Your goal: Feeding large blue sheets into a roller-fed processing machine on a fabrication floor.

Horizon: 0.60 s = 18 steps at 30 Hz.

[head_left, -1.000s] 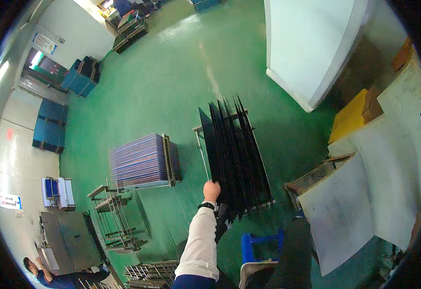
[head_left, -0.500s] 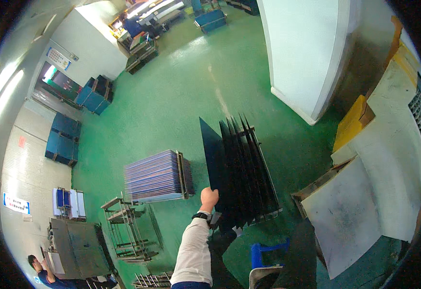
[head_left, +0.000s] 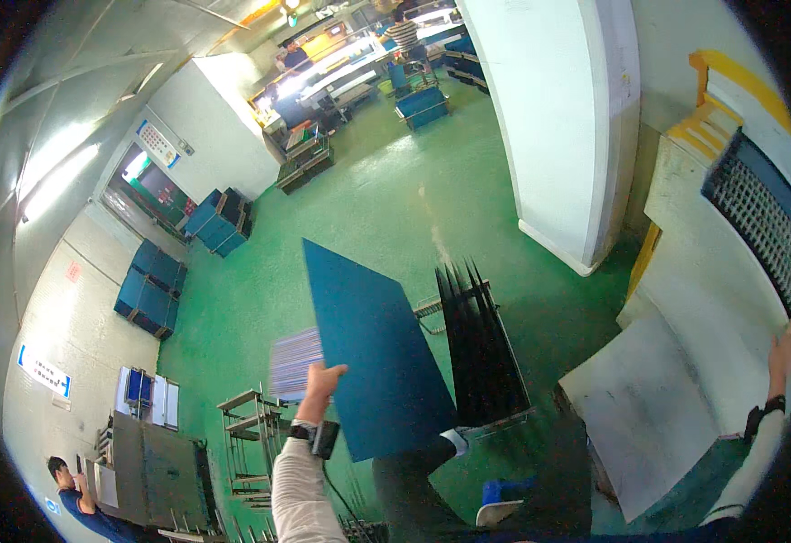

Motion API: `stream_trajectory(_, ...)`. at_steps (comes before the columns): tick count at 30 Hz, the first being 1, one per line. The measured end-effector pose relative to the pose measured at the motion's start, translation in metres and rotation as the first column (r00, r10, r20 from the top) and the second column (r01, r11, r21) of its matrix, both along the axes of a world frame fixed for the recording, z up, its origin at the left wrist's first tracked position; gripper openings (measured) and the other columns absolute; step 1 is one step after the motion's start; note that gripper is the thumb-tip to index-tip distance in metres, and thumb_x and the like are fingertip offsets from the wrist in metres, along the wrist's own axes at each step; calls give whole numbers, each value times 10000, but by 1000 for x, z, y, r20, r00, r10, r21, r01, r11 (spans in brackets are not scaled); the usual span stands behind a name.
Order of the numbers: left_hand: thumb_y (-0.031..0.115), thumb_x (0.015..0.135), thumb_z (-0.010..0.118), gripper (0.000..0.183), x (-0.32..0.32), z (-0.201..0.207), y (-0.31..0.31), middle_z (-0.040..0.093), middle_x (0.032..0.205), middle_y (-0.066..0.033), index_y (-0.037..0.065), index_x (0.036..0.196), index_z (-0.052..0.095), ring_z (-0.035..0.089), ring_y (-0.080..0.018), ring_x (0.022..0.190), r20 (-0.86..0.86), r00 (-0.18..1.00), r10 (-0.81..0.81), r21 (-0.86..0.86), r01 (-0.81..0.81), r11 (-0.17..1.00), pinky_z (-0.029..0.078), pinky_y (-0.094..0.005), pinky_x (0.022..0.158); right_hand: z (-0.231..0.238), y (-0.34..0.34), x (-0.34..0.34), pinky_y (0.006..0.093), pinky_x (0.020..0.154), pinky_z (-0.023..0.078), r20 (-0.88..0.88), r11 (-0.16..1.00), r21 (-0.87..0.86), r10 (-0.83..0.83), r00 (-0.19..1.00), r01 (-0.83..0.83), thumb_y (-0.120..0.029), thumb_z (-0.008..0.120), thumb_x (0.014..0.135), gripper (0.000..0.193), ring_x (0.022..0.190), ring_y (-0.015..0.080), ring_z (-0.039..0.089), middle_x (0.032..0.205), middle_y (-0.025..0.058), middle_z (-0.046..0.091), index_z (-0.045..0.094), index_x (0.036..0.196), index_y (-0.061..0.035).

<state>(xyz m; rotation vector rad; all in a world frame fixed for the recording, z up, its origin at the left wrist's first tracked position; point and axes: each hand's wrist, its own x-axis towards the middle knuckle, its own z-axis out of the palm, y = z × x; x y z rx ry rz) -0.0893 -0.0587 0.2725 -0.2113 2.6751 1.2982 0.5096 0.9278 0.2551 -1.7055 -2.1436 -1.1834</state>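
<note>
My left hand is closed on the left edge of a large flat blue panel, which hangs tilted in front of my legs. A dark device with a cord sits on that wrist. To the panel's right stands a rack of upright dark panels, several of them edge-on. At the far right my right hand lies at the machine's pale surface, beside the lower end of a dark grid-like strip. Its fingers look stretched out, partly lost in the dark picture rim.
Partly behind the blue panel stands a stack of pale panels; nearby is an empty metal rack. A grey sloping plate is at the right, a white pillar beyond. Blue crates line the left wall. A person is at lower left.
The blue panel has come out of the rack, moving left and toward me in my left hand. My right hand has come into view at the far right. The view has tilted up.
</note>
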Motion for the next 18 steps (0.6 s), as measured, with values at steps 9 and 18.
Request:
stream_trajectory(9, 55, 831, 673, 222, 158, 182, -30, 699, 920, -102, -48, 1028, 669, 666, -184, 752, -139, 985, 103, 452, -30, 891, 536, -314, 661, 9, -116, -107, 462, 1156, 257, -507, 840, -143, 392, 768, -523, -229, 693, 830, 782, 1403, 360, 316, 1515, 195, 349, 307, 1497, -94)
stream_trajectory(18, 33, 833, 653, 204, 251, 192, 8, 708, 935, -88, 13, 1034, 684, 685, -196, 759, -142, 990, 11, 679, 89, 729, 559, -318, 675, 52, -371, -302, 394, 1012, 425, -889, -390, -295, -223, 400, -872, -365, 700, 887, 636, 1222, 283, 520, 1354, 168, 521, 489, 1365, -1)
